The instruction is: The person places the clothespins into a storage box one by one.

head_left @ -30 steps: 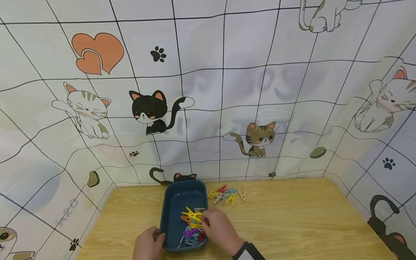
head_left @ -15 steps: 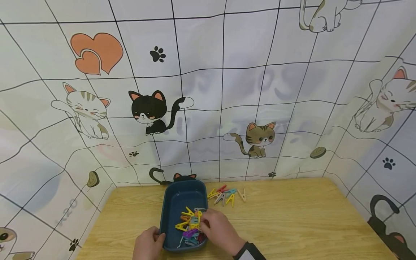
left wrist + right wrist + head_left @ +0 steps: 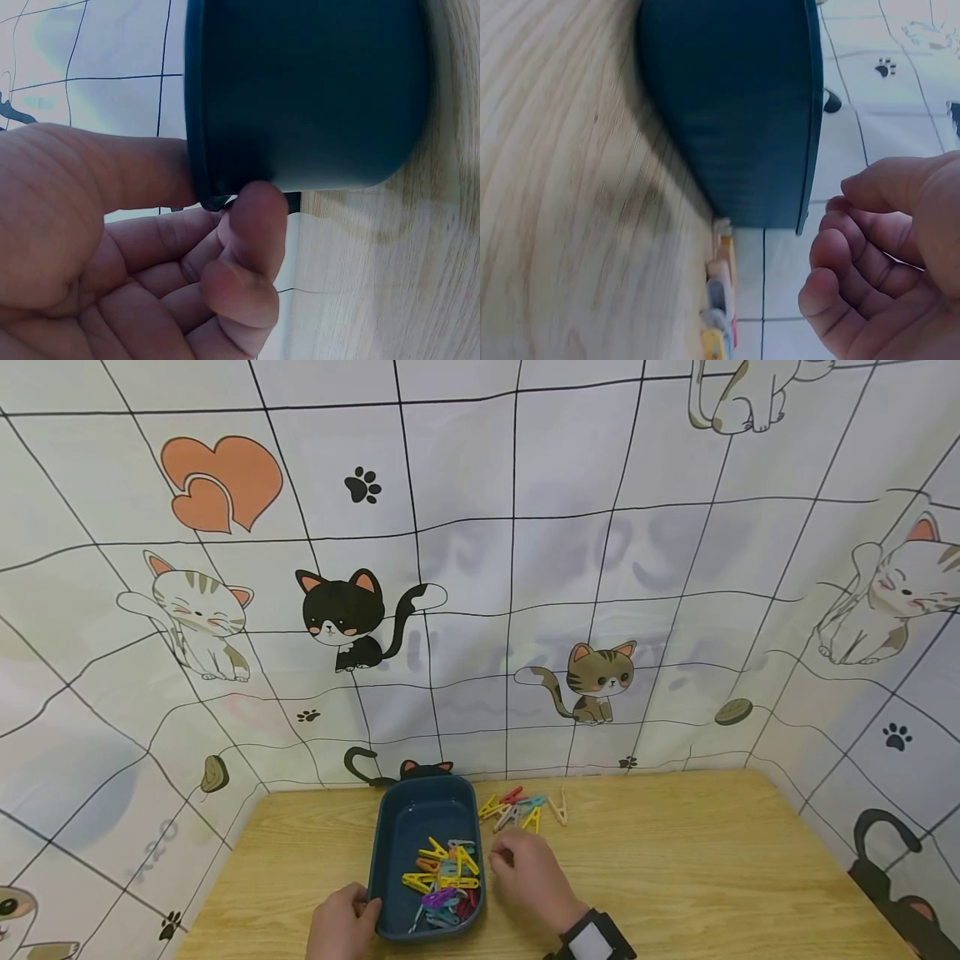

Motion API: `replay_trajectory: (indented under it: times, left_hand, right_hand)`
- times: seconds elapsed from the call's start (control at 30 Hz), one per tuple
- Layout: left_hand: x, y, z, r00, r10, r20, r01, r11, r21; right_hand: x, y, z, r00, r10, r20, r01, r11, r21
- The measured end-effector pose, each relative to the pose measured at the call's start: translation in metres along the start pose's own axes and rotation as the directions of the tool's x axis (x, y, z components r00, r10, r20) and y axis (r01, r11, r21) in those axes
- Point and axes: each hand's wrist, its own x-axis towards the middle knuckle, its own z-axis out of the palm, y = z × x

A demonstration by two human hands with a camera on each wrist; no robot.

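Note:
A dark blue plastic bin point(image 3: 416, 817) stands on the table, with a heap of coloured clothespins point(image 3: 442, 882) at its near end. My left hand point(image 3: 341, 924) pinches the bin's left rim; in the left wrist view its thumb laps over the edge while curled fingers lie under the lip. Just right of the bin hovers my right hand point(image 3: 534, 875), loosely curled, with nothing visible between thumb and fingers in the right wrist view. Beyond it, several loose clothespins point(image 3: 510, 814), yellow, red, blue, grey and beige, lie on the table near the bin's far right corner.
The light wood table point(image 3: 675, 868) extends right and left of the bin. Behind it rises a white wall covering point(image 3: 465, 560) with black grid lines and printed cats. The bin's back end is close to that wall.
My right hand has let go of a yellow clothespin into the bin and moved right, out over the table. Yellow clothespins in the heap have shifted. The left hand has stayed on the rim.

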Motion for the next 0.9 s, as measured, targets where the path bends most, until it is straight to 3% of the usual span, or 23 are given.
replay_trajectory:
  times: [0.17,0.43,0.9]
  left_hand:
    - [-0.001,0.0,-0.001,1.0,0.003,0.008,-0.003,1.0,0.002]
    - [-0.001,0.003,-0.001,1.0,-0.015,0.015,0.015,1.0,-0.006]
    - [-0.002,0.003,0.0,1.0,-0.019,0.005,0.019,1.0,-0.009]
  right_hand:
    - [0.002,0.014,-0.002,0.997,0.036,-0.073,-0.036,0.999,0.008]
    - [0.003,0.031,-0.004,0.987,0.101,-0.125,-0.103,0.995,-0.006]
    - [0.008,0.051,-0.007,0.964,0.244,-0.11,-0.25,0.967,-0.046]
